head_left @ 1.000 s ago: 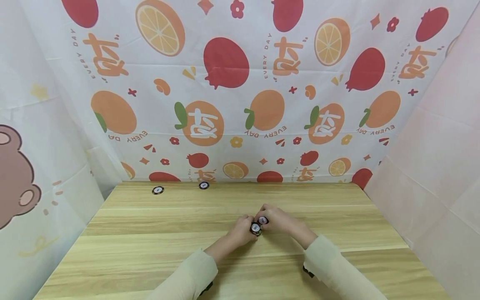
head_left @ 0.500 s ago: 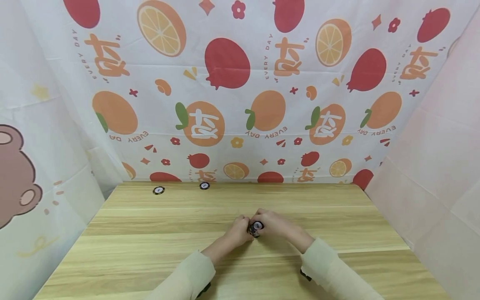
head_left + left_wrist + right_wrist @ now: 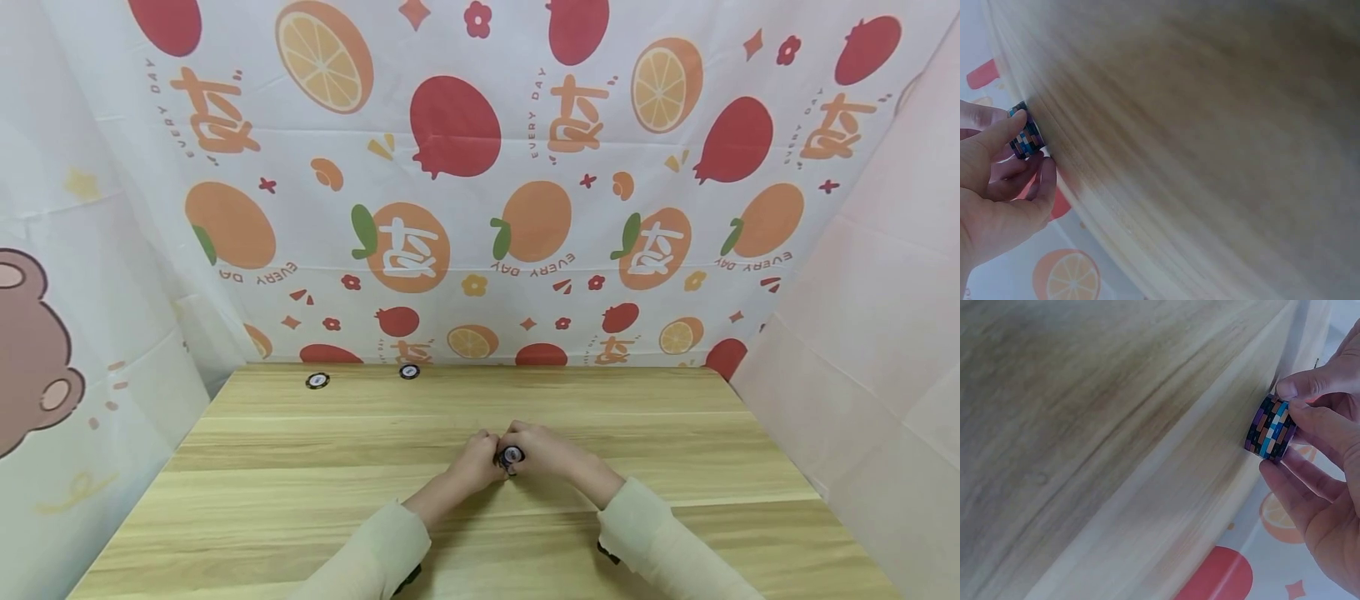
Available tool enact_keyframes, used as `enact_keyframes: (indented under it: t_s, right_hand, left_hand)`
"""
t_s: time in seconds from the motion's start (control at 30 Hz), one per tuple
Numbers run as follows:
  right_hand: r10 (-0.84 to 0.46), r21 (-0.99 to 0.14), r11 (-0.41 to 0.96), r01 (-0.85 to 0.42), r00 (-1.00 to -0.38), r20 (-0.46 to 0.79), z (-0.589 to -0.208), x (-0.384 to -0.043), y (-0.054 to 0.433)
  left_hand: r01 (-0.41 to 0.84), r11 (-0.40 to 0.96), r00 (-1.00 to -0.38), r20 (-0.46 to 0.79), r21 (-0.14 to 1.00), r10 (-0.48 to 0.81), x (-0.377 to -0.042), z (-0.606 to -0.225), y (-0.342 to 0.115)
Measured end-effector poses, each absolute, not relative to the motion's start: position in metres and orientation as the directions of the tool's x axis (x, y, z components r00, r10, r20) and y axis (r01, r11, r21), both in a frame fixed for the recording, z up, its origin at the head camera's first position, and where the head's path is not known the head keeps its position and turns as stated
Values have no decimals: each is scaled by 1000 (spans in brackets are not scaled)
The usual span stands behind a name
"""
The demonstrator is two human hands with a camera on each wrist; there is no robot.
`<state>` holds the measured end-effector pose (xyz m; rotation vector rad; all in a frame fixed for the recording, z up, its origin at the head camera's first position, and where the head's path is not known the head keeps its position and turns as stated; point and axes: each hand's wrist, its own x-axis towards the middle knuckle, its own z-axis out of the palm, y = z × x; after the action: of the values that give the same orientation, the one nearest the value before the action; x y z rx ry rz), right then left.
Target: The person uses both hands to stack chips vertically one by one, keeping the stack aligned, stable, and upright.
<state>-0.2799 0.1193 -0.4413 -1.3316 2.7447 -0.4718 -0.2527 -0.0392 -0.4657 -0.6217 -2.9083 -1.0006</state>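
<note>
A short stack of poker chips [image 3: 512,455] stands over the middle of the table, its top face dark-rimmed with a pale printed centre. Black, orange, blue, white and purple blocks line the edge of the stack [image 3: 1270,428] in the right wrist view. My left hand [image 3: 477,463] grips it from the left, and my right hand [image 3: 546,451] holds it from the right, with thumb and fingers about its edge. The left wrist view shows my left thumb pressed on the stack [image 3: 1026,136]. The fingers partly hide the lower chips in the head view.
Two single poker chips lie flat near the table's back edge, one chip [image 3: 318,381] at the far left and another chip [image 3: 409,372] to its right. The wooden table [image 3: 300,483] meets a fruit-patterned curtain [image 3: 465,250] at the back, with pale curtains on both sides.
My right hand has brought a chip leftward and down onto the stack in my left hand. The two hands are now closer together. The two chips at the back have stayed put.
</note>
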Motion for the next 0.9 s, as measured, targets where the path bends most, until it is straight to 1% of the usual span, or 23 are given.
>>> enact_keyframes:
  t_s: [0.3,0.47,0.7,0.9]
  right_hand:
    - [-770,-306,589,-748,-634,70,-442,-279,120]
    - [-767,-290,600,-745,-640,56,-442,-279,119]
    - [-767,-257,608,-751,-639,52,-446,-280,120]
    - [-760,-273,622,-734,-649,13,-448,-281,119]
  left_hand:
    - [365,726,-923,123,583,365,-253,-466,-39]
    - [372,725,-922,138,580,363,-253,-467,-39]
    - [339,738,-931,98,584,350,-254,-464,-41]
    - [337,736,-933,101,587,346,-254,-463,-43]
